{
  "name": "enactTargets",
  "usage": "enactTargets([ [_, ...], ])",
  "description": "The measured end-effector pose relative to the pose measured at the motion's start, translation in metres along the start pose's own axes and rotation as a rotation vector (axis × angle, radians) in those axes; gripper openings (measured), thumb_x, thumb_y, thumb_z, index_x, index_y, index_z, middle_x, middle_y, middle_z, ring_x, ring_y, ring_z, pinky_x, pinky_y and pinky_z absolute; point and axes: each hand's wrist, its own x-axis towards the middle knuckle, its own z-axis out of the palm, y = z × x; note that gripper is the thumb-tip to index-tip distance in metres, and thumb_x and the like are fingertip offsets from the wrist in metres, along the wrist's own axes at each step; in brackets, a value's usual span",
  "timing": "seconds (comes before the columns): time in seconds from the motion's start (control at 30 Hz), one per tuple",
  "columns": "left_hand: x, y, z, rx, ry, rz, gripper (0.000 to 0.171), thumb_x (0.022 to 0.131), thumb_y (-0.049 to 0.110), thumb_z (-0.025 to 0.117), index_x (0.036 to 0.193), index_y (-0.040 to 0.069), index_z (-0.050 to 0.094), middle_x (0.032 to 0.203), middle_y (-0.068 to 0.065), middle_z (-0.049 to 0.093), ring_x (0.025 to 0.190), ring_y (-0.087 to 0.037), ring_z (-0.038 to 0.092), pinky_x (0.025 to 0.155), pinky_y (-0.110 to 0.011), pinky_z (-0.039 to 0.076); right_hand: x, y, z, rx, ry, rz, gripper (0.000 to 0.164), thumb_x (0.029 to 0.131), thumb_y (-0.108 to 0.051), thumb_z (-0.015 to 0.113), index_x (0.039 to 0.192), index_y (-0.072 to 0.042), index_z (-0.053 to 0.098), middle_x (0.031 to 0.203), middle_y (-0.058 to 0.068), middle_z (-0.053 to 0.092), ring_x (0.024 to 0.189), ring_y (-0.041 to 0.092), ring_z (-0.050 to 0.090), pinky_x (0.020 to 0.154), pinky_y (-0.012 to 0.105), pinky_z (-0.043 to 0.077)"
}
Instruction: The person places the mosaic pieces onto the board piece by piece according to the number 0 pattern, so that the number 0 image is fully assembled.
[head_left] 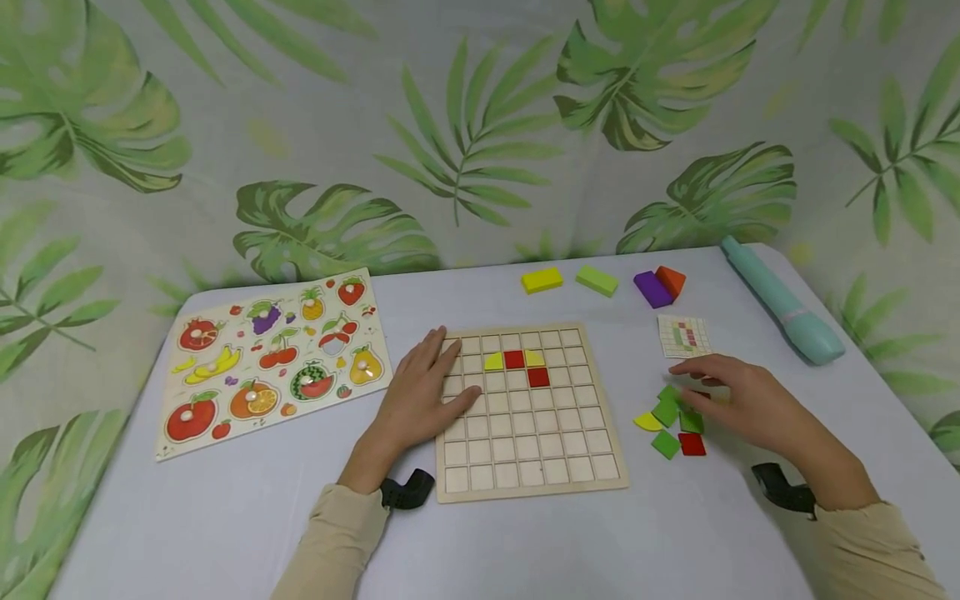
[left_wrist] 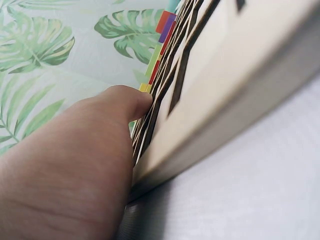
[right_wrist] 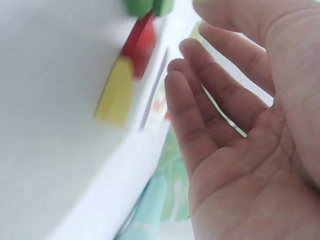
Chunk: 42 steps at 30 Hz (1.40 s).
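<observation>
A wooden grid board [head_left: 531, 475] lies at the middle of the table, with two red square tiles [head_left: 538, 377] and two yellow rounded tiles [head_left: 493, 361] in its upper cells. My left hand [head_left: 422, 392] rests on the board's left edge, fingers extended and thumb [left_wrist: 135, 102] over the cells. To the right of the board is a loose pile of green tiles [head_left: 665, 444], a red tile [head_left: 692, 444] and a yellow tile [head_left: 648, 422]. My right hand [head_left: 742, 400] hovers at that pile, partly covering it. In the right wrist view its fingers are loosely bent with nothing between them.
A pattern card [head_left: 684, 336] lies behind the pile. Along the back stand yellow [head_left: 542, 280], light green [head_left: 597, 280], purple [head_left: 653, 289] and orange [head_left: 671, 282] blocks. A teal bottle-shaped object [head_left: 783, 300] lies far right; a fruit puzzle board [head_left: 262, 417] lies left.
</observation>
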Motion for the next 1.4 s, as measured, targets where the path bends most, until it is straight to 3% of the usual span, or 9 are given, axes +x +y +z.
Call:
enactTargets([
  [0.33,-0.001,0.0,-0.003,-0.004,0.003,0.0,0.08,0.098,0.055,0.06,0.157,0.004,0.042,0.17,-0.016,0.022,0.159,-0.031,0.018,0.127,-0.052,0.02,-0.015,0.024,-0.003,-0.085,0.006,-0.031,0.041,0.081,-0.007,0.086,0.119,-0.009,0.074,0.116,0.008,0.074,0.1,0.031,0.07,0.082,0.033,0.06],
  [0.73,-0.001,0.001,-0.003,-0.005,0.002,0.005,0.08,0.098,0.054,0.061,0.157,0.004,0.042,0.171,-0.017,0.022,0.159,-0.031,0.017,0.127,-0.051,0.02,-0.017,0.028,0.002,-0.137,0.031,-0.028,0.038,0.079,-0.01,0.088,0.116,-0.012,0.077,0.11,0.004,0.074,0.102,0.03,0.068,0.084,0.039,0.057],
  [0.97,0.0,0.0,-0.002,-0.012,-0.003,0.008,0.079,0.098,0.054,0.06,0.157,0.004,0.042,0.171,-0.016,0.022,0.159,-0.031,0.017,0.128,-0.051,0.02,-0.008,0.013,0.001,-0.069,-0.006,0.019,0.034,0.087,-0.015,0.083,0.12,-0.009,0.075,0.118,0.013,0.072,0.112,0.038,0.064,0.093,0.061,0.054],
  [1.4,0.0,0.0,-0.002,-0.006,-0.018,0.002,0.08,0.099,0.055,0.059,0.158,0.004,0.04,0.171,-0.016,0.02,0.159,-0.03,0.016,0.128,-0.05,0.019,0.021,-0.021,0.011,-0.032,0.012,-0.089,0.032,0.085,-0.012,0.084,0.116,-0.009,0.077,0.114,0.007,0.075,0.108,0.032,0.068,0.09,0.057,0.057],
])
